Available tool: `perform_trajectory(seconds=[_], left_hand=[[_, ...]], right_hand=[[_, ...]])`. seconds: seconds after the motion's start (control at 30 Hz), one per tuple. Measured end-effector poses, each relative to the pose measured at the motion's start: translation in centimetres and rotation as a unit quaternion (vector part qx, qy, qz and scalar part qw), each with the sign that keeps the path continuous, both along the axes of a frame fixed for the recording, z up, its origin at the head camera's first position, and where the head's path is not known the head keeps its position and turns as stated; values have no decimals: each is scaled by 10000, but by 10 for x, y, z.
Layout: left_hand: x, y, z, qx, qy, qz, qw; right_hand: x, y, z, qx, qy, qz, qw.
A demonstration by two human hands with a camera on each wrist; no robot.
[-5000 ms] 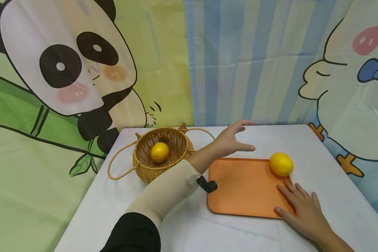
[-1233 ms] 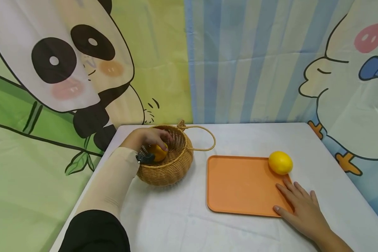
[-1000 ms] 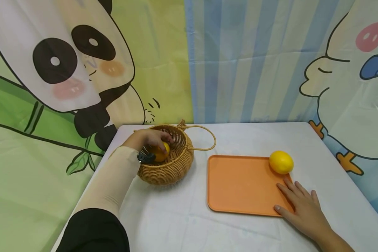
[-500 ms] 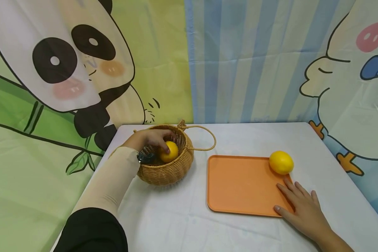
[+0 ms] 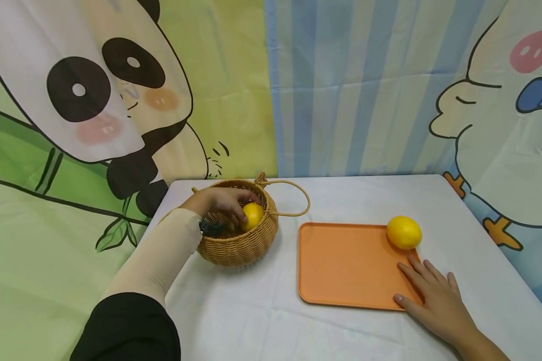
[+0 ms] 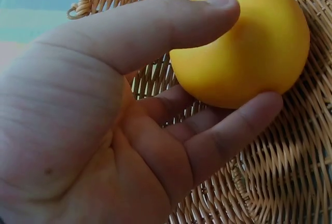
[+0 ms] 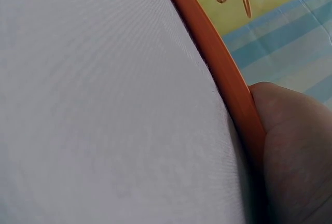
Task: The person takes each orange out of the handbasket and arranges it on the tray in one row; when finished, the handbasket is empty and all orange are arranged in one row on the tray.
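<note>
My left hand reaches down into a round wicker basket at the table's left. It holds a yellow lemon near the basket's right inner wall. In the left wrist view the thumb lies over the lemon and the fingers curl along its lower side. My right hand rests spread on the right edge of an orange tray. The right wrist view shows a thumb against the tray's rim. Just beyond those fingertips, a second lemon sits at the tray's back right corner.
A looped handle sticks out from the basket's right side toward the tray. White cloth covers the table. Behind it hangs a curtain with cartoon animals and stripes.
My left hand came from above the tray into the basket and took hold of the lemon there. That lemon has shifted right within the basket. My right hand has stayed on the tray's edge.
</note>
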State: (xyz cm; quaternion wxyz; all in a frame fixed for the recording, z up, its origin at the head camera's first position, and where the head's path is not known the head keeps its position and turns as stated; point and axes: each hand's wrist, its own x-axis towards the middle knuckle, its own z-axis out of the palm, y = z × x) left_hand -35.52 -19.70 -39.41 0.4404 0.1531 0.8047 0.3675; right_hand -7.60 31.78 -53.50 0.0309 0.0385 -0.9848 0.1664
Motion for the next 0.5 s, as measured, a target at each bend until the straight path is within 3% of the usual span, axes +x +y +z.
perform_trajectory(seconds=[0.23,0.5], left_hand=[[0,1,-3,-79,189,-40,9998],[-2,5,-4,-115,71,-112,9998]], right_hand=[[-2,0,1,14,34,-1,10000],[-2,-1,2,29,-34,-37,10000]])
